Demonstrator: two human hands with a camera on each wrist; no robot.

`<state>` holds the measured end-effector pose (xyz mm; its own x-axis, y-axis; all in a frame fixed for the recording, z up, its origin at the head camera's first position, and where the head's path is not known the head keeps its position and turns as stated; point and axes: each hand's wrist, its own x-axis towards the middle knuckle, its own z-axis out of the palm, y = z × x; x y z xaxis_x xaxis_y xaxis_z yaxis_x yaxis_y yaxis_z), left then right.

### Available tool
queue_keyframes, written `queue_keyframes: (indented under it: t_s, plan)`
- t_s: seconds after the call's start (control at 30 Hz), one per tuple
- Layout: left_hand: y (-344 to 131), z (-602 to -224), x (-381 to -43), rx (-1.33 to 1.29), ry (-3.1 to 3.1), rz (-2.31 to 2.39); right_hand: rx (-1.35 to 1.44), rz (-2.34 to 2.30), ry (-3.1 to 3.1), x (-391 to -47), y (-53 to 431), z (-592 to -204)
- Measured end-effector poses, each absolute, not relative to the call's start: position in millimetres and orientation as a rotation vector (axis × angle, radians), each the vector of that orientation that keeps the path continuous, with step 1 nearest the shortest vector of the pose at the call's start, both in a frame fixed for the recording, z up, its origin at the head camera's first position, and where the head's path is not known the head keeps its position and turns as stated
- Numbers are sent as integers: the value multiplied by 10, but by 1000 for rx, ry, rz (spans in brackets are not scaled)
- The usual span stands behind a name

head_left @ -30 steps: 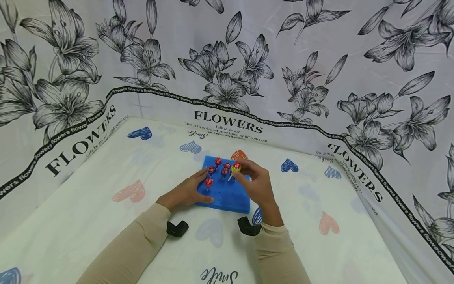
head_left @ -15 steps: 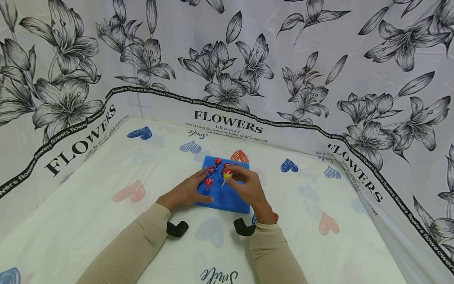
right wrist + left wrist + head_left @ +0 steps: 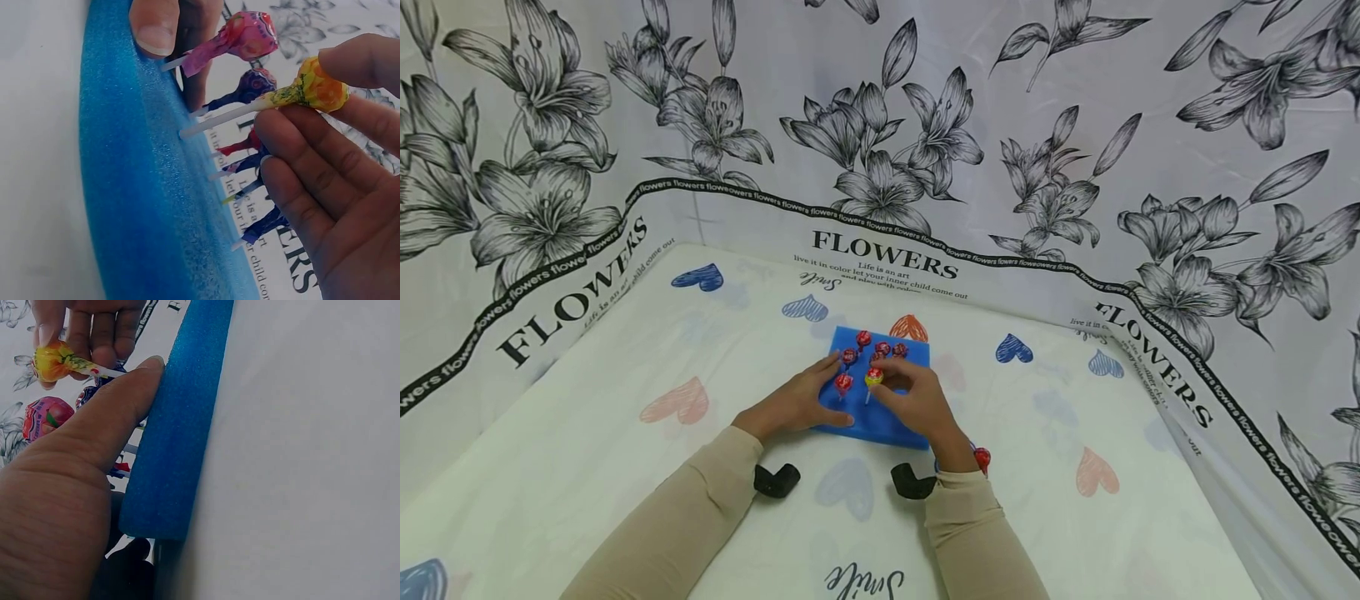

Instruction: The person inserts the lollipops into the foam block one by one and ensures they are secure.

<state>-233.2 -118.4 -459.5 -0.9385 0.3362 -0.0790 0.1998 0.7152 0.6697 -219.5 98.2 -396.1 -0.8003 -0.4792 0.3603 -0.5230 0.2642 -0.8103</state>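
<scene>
My right hand (image 3: pixel 917 400) pinches a yellow-wrapped lollipop (image 3: pixel 322 87) by its candy head, between thumb and fingers. Its white stick points down at the blue foam block (image 3: pixel 887 427); whether the tip touches the foam I cannot tell. My left hand (image 3: pixel 797 402) rests against the block's left side, its thumb (image 3: pixel 134 390) lying straight along the near part. Several other lollipops stand upright in the foam, among them a pink one (image 3: pixel 253 37) close to the left hand and a dark blue one (image 3: pixel 253 84) behind the yellow one's stick.
A red lollipop (image 3: pixel 982 458) lies on the white heart-print cloth beside my right wrist, partly hidden. Black wrist mounts (image 3: pixel 777 481) show under both wrists. Behind the table hangs a flower-print curtain (image 3: pixel 880 192).
My right hand has carried the yellow lollipop left and toward me, from the block's right side to its middle. The red lollipop by the wrist has come into view. The left hand stays in place.
</scene>
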Motion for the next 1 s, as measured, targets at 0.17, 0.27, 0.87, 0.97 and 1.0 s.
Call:
queue_keyframes:
  t_s: [0.17,0.27,0.87,0.97,1.0]
  plan:
    - [-1178,-4574,-2334,427,2727,1029,1005,1586,-2481,-2201,983,-3985]
    - [-1180,-4572,-2329,427,2729,1027,1007,1563,-2523,-2204,982,-3984]
    - [-1197,-4614,-2339,416,2718,1036,957,1456,-2706,-2331,1050,-4165]
    - [-1199,-4609,-2338,428,2717,1041,959,1379,-2730,-2356,1102,-4133]
    - [-1201,-4609,-2339,433,2719,1041,957,1361,-2734,-2359,1125,-4110]
